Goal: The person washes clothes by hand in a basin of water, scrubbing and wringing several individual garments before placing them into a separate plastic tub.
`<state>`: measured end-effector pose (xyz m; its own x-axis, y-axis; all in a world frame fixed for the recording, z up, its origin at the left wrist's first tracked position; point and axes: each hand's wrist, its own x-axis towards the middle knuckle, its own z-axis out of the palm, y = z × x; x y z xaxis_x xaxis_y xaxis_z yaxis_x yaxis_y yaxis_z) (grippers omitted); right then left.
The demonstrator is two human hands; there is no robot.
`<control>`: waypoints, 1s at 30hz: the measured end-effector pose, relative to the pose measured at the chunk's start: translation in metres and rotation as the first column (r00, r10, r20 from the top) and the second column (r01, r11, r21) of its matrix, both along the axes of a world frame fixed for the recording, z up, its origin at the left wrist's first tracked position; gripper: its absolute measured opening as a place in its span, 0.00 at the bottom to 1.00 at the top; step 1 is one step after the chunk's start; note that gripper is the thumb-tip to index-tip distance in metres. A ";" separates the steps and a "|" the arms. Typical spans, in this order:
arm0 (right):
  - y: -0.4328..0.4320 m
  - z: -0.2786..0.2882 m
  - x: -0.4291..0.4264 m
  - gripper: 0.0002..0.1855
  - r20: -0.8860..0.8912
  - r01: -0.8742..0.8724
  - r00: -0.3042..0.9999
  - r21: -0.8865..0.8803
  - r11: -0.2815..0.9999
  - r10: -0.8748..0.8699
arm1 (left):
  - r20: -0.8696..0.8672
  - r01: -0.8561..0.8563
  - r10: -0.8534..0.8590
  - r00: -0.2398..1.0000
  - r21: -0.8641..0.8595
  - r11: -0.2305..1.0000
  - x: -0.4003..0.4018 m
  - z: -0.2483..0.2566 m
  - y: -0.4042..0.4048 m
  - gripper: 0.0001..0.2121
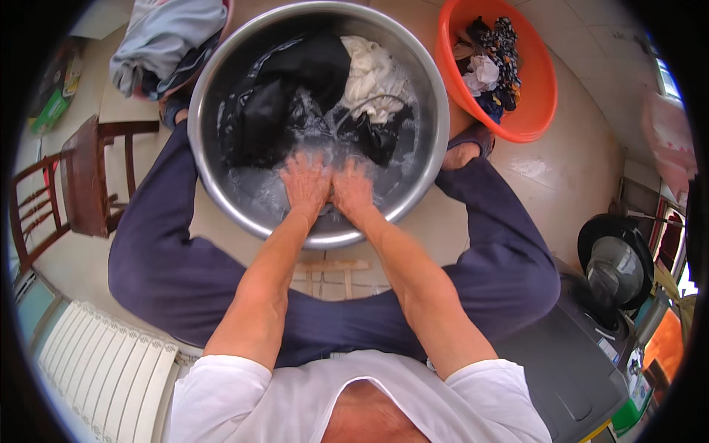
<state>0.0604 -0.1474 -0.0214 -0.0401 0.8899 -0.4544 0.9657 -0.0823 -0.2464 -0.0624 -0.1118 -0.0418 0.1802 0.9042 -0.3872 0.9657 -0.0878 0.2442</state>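
Observation:
A large stainless steel basin point(219, 205) on the floor before me holds cloudy, sudsy water. My left hand point(306, 180) and my right hand point(353, 185) lie side by side, palms down, in its near part. The foam blurs my fingertips, so anything under them is hidden. Soaked black cloth point(266, 122) covers much of the basin's far left, partly rising above the surface. A bunched cream-white garment point(368, 75) sits at the far right, with a thin cord or strap point(376, 99) across its near side. Another dark piece of cloth point(379, 141) floats right of my hands.
An orange plastic basin point(537, 105) with mixed clothes point(493, 69) stands at the far right. Grey-blue clothes point(169, 41) fill a container at the far left. A wooden chair point(86, 177) is left, a white radiator point(105, 365) lower left, and a dark grey lidded appliance point(565, 354) lower right.

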 end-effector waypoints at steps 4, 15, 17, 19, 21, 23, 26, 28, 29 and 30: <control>0.021 -0.059 0.004 0.15 -0.211 -0.062 0.971 0.233 0.970 0.113 | -0.088 0.217 -0.246 0.965 -0.251 0.943 -0.026 -0.099 0.035 0.24; 0.030 -0.030 0.018 0.17 -0.316 0.286 0.918 0.108 0.952 -0.240 | 0.187 0.179 -0.138 0.973 -0.221 0.959 -0.031 -0.029 0.090 0.21; 0.031 -0.023 0.032 0.21 -0.404 0.350 0.868 0.087 0.933 -0.288 | 0.205 0.231 -0.186 0.961 -0.226 0.946 -0.033 0.008 0.096 0.20; 0.043 -0.008 0.038 0.23 -0.539 0.348 0.764 -0.119 0.930 -0.355 | 0.216 0.295 -0.262 0.940 -0.132 0.946 -0.038 0.039 0.100 0.18; 0.057 -0.001 0.053 0.20 -0.620 0.301 0.731 -0.079 0.950 -0.283 | 0.210 0.374 -0.371 0.905 0.023 0.927 -0.030 0.075 0.102 0.17; 0.073 0.025 0.062 0.16 -0.685 0.144 0.676 -0.239 0.960 -0.272 | 0.151 0.429 -0.452 0.879 0.164 0.889 -0.032 0.104 0.093 0.16; 0.080 0.073 0.077 0.14 -0.608 -0.053 0.777 -0.319 0.946 -0.161 | 0.172 0.456 -0.493 0.853 0.213 0.864 -0.034 0.121 0.071 0.13; 0.075 0.119 0.069 0.14 -0.464 -0.079 0.873 -0.437 0.896 -0.149 | 0.162 0.480 -0.508 0.846 0.186 0.857 -0.039 0.114 0.053 0.12; 0.076 0.110 0.075 0.18 -0.469 -0.104 0.872 -0.460 0.882 -0.141 | 0.161 0.503 -0.526 0.835 0.162 0.849 -0.040 0.108 0.044 0.11; 0.075 0.108 0.075 0.23 -0.448 -0.093 0.888 -0.396 0.914 -0.104 | 0.156 0.490 -0.497 0.854 0.085 0.868 -0.037 0.111 0.032 0.09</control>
<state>0.1356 -0.0728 0.0870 -0.3228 0.6386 -0.6985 0.7544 -0.2720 -0.5974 -0.0997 -0.0795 0.0692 0.6652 0.6937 -0.2761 0.7381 -0.5551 0.3835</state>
